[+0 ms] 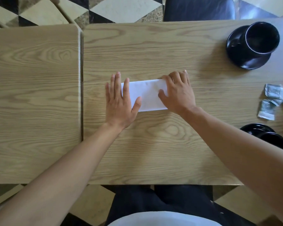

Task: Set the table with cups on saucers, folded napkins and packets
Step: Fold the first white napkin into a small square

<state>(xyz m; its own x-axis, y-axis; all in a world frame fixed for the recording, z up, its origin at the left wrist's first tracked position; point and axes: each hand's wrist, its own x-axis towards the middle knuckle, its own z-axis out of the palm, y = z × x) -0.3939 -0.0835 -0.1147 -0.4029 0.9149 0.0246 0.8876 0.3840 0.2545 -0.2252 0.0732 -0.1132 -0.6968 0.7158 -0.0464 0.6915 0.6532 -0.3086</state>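
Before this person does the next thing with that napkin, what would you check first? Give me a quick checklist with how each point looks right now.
1. Napkin lies flat on the table, folded to a rectangle: ok.
2. Left hand presses its left end, right hand its right end: ok.
3. Edges lined up under the hands: cannot tell, the hands cover both ends.
4. Far cup stands on its saucer: ok.
5. Near cup and saucer properly set: cannot tell, the right forearm hides most of them.
6. Packets laid out neatly: not ok, they lie in a loose crumpled cluster by the right edge.
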